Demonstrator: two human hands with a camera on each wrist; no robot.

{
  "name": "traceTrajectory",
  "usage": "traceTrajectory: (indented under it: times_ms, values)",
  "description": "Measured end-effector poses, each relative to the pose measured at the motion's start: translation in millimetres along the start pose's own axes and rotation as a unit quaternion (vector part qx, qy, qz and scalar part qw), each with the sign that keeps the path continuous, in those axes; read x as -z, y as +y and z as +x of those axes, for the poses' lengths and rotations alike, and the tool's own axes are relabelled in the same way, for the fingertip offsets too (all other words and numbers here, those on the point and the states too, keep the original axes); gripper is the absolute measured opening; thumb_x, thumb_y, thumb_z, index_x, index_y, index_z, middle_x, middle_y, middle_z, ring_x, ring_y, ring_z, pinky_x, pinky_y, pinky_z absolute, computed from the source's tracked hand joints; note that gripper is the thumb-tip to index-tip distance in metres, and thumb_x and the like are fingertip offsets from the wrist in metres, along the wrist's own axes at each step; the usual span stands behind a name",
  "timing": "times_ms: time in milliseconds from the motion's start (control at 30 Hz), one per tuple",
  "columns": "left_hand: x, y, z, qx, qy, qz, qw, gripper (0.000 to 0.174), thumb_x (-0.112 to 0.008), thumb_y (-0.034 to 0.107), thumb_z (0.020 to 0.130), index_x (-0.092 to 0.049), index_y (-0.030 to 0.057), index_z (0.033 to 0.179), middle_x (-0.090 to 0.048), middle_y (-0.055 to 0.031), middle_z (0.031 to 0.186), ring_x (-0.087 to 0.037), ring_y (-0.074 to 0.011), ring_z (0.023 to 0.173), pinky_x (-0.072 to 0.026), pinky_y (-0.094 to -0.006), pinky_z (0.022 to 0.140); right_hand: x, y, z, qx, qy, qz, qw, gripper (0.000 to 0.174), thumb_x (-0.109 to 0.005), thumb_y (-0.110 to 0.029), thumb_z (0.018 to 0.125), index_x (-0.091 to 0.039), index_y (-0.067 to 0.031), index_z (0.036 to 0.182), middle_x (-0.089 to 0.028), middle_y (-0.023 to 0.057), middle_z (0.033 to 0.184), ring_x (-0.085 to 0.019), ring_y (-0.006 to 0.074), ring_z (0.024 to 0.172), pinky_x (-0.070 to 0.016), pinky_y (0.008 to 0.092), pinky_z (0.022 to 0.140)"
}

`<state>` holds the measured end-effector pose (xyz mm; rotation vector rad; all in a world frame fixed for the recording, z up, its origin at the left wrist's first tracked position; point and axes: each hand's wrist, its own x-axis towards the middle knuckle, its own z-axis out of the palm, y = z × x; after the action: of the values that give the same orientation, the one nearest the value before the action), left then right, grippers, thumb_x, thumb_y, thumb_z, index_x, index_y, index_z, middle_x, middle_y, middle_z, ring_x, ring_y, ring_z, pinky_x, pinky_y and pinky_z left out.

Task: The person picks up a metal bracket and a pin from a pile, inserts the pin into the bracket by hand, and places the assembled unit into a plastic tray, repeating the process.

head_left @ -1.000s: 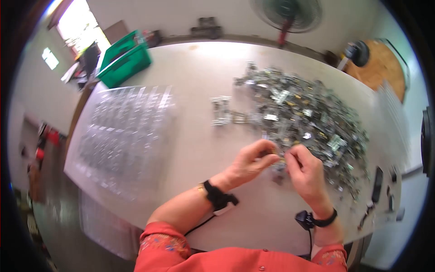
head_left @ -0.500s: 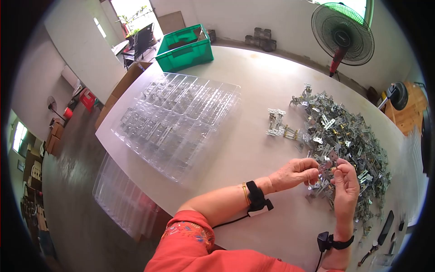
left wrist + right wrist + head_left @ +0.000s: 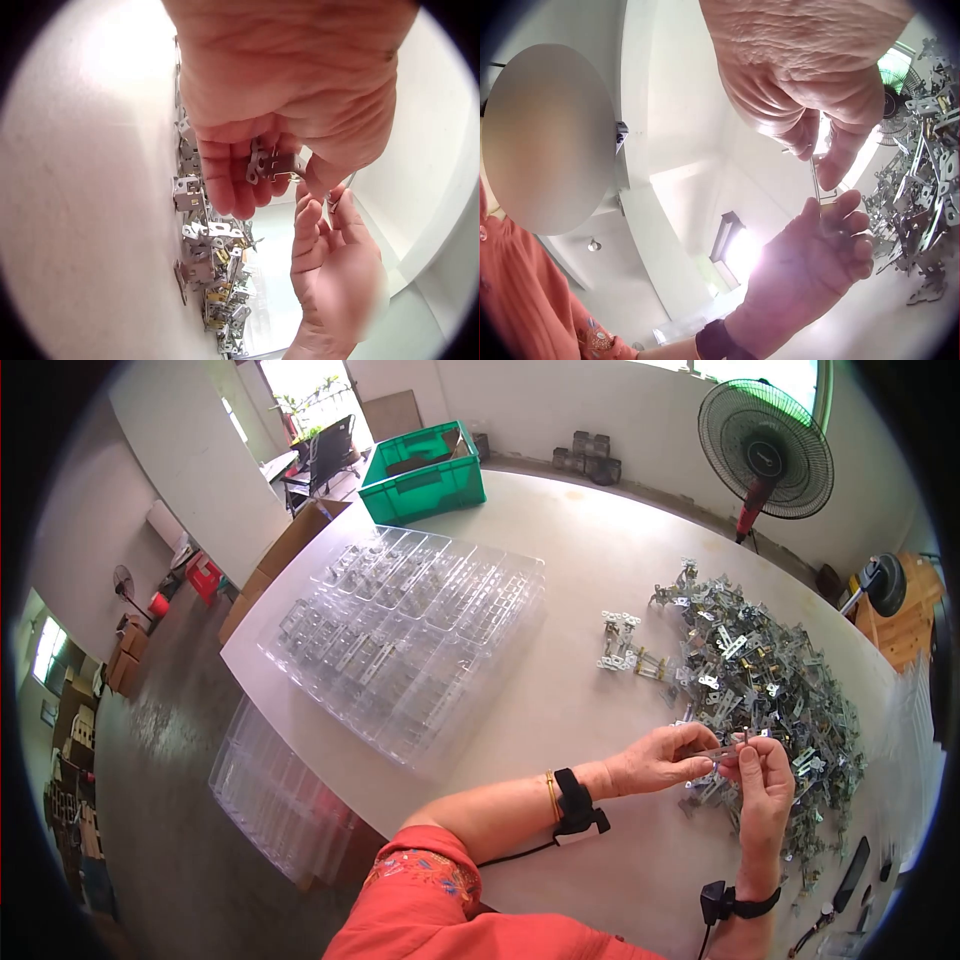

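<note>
My left hand [image 3: 703,752] grips a small metal bracket [image 3: 276,163] in its curled fingers, just above the near edge of a big pile of metal brackets [image 3: 770,680]. The right hand [image 3: 747,755] meets it fingertip to fingertip and pinches a thin metal pin [image 3: 814,180] between thumb and fingers. In the left wrist view the left hand [image 3: 255,176] holds the bracket over the right hand [image 3: 322,206]. In the right wrist view the right hand [image 3: 821,150] holds the pin upright, its lower end at the fingers of the left hand [image 3: 832,225].
A white table [image 3: 540,540] carries clear plastic trays [image 3: 410,630] at left, with more trays [image 3: 280,800] stacked below its edge. A green crate [image 3: 420,460] stands at the far corner. A few separate brackets [image 3: 622,642] lie left of the pile. A fan [image 3: 765,435] stands behind.
The head view has swung so the trays and crate show in full. Both hands stay joined at the pile's near edge, and the right hand's fingers have come up against the left's.
</note>
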<state>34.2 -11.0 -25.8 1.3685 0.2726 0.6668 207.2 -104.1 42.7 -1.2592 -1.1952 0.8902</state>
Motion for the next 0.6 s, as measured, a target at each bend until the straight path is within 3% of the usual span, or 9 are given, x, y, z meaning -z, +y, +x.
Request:
traceTrajectory:
  times_ms: [167, 233, 333, 500, 600]
  values:
    - [0.6, -5.3, 2.5, -0.07, 0.059, 0.111, 0.99, 0.032, -0.071, 0.021, 0.095, -0.056, 0.0008, 0.115, -0.061, -0.0054, 0.102, -0.057, -0.013, 0.096, -0.0484, -0.03, 0.086, -4.2, 0.3, 0.0, -0.005, 0.029, 0.006, 1.0, 0.013, -0.056, -0.012, 0.104, -0.061, -0.001, 0.108, -0.065, 0.0032, 0.101, -0.065, 0.0091, 0.086, -0.0577, 0.0262, 0.079]
    - [-0.6, -6.2, 3.1, -0.13, 0.096, 0.167, 0.973, 0.029, -0.073, 0.014, 0.092, -0.056, 0.0013, 0.111, -0.061, -0.006, 0.098, -0.058, -0.0148, 0.093, -0.0491, -0.0314, 0.085, -3.0, 3.0, 0.2, -0.007, 0.027, 0.009, 1.0, 0.013, -0.056, -0.012, 0.104, -0.061, -0.0012, 0.108, -0.065, 0.003, 0.101, -0.065, 0.0091, 0.086, -0.0577, 0.0262, 0.079]
    - [0.3, -6.2, 2.9, -0.155, 0.098, 0.218, 0.959, 0.028, -0.073, 0.012, 0.091, -0.057, 0.0019, 0.11, -0.061, -0.0062, 0.096, -0.059, -0.0157, 0.091, -0.0499, -0.0319, 0.084, -2.6, 4.3, 0.2, -0.01, 0.024, 0.014, 1.0, 0.013, -0.056, -0.012, 0.104, -0.061, -0.0019, 0.108, -0.064, 0.0029, 0.102, -0.065, 0.0094, 0.087, -0.0581, 0.0264, 0.079]
    - [-2.9, -3.5, 1.6, -0.136, 0.12, 0.189, 0.965, 0.023, -0.071, 0.012, 0.094, -0.057, 0.0023, 0.109, -0.062, -0.0052, 0.094, -0.06, -0.0141, 0.09, -0.0506, -0.0312, 0.083, -4.6, 4.0, -0.5, -0.001, 0.029, 0.015, 0.999, 0.011, -0.057, -0.012, 0.104, -0.061, -0.0032, 0.108, -0.063, 0.0024, 0.104, -0.064, 0.0095, 0.09, -0.056, 0.026, 0.081]
    - [-2.6, -8.4, 3.6, -0.134, 0.147, 0.168, 0.965, 0.021, -0.069, 0.013, 0.096, -0.056, 0.0021, 0.109, -0.062, -0.004, 0.094, -0.06, -0.012, 0.091, -0.0506, -0.0298, 0.082, -6.4, 0.6, 0.2, 0.057, 0.096, -0.022, 0.994, 0.009, -0.057, -0.01, 0.103, -0.061, -0.0041, 0.107, -0.063, 0.0014, 0.104, -0.061, 0.008, 0.09, -0.052, 0.0242, 0.08]
